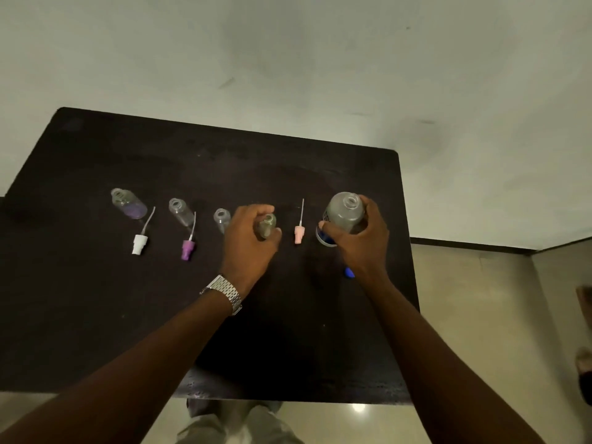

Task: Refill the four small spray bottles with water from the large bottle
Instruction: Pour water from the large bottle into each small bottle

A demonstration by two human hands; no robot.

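Four small clear spray bottles stand uncapped in a row on the dark table point(96, 315). The leftmost bottle point(128, 203) has a purple tint at its base, the second bottle point(181, 212) and third bottle point(222, 218) stand to its right. My left hand point(250, 241) is closed around the fourth small bottle point(266, 224). My right hand point(362, 241) grips the large open bottle point(344, 214) with a blue label, upright at the right. A white spray cap point(140, 244), a purple spray cap point(187, 249) and a pink spray cap point(299, 233) lie beside the bottles.
A blue cap point(349, 273) peeks out under my right wrist. The table's right edge point(408, 251) is close to the large bottle. A pale wall rises behind the table, and tiled floor shows to the right and below.
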